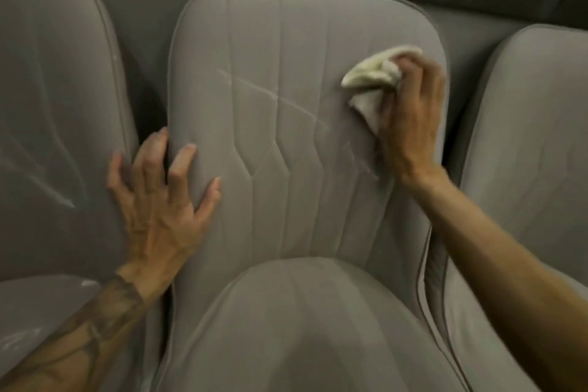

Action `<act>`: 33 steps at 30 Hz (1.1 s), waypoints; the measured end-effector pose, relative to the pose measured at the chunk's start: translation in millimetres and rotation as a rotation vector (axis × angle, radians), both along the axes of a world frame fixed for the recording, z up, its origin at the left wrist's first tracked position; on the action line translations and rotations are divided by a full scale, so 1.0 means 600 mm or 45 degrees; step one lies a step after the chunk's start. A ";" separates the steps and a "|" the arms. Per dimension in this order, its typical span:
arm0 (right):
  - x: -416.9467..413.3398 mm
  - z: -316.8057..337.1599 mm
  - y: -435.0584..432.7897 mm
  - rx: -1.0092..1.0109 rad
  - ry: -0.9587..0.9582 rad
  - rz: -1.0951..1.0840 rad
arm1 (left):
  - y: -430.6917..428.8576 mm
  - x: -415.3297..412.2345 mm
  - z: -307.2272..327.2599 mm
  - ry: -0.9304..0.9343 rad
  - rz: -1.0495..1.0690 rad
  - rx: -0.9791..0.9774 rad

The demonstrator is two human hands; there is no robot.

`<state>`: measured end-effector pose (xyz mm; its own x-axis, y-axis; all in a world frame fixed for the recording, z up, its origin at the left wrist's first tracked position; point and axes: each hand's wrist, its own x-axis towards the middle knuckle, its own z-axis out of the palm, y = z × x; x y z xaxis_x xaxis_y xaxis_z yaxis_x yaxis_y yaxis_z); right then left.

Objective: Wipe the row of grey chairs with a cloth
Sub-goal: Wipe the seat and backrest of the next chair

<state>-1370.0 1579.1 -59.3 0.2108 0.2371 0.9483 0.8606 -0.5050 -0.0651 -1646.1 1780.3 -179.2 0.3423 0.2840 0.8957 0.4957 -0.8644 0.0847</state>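
Three grey chairs stand side by side, backrests upright and close together; the middle chair [286, 143] fills the centre of the view, with the left chair [57, 105] and the right chair [525, 143] partly cut off by the frame. Only narrow, dark gaps separate the piped edges of neighbouring backrests, widening a little toward the rounded top corners; above the tops lies a band of grey surface and then darkness. The broad face of the middle backrest is the largest free area, crossed by vertical stitched seams [280, 41] and by pale diagonal streaks [254, 89]; its seat [302, 328] bulges up at the bottom of the view.

The left hand [159, 200] lies flat with fingers spread wide, holding nothing; it straddles the gap at the middle backrest's left edge, thumb and forefinger on the middle chair, the outer fingers reaching toward the left chair. The right hand [410, 114] has its fingers curled round a bunched whitish cloth [369, 76]; the cloth sits against the upper right part of the middle backrest, just inside its right edge, with a loose fold hanging below the knuckles.
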 end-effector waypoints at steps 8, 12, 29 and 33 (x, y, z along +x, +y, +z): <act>0.002 -0.060 -0.024 -0.192 -0.058 -0.112 | 0.009 0.004 -0.011 -0.032 0.010 0.080; -0.006 -0.071 -0.055 -0.384 -0.145 -0.065 | 0.014 0.004 -0.014 -0.063 -0.016 0.084; 0.022 -0.071 -0.090 -0.504 -0.234 -0.160 | 0.023 0.008 -0.023 -0.051 0.014 0.104; 0.040 0.012 -0.029 -0.224 -0.125 -0.233 | 0.021 0.005 -0.020 -0.038 0.021 0.114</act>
<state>-1346.2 1561.7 -52.0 0.1742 0.3665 0.9140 0.7516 -0.6491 0.1170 -1643.1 1792.7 -191.2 0.3112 0.2080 0.9273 0.5082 -0.8610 0.0226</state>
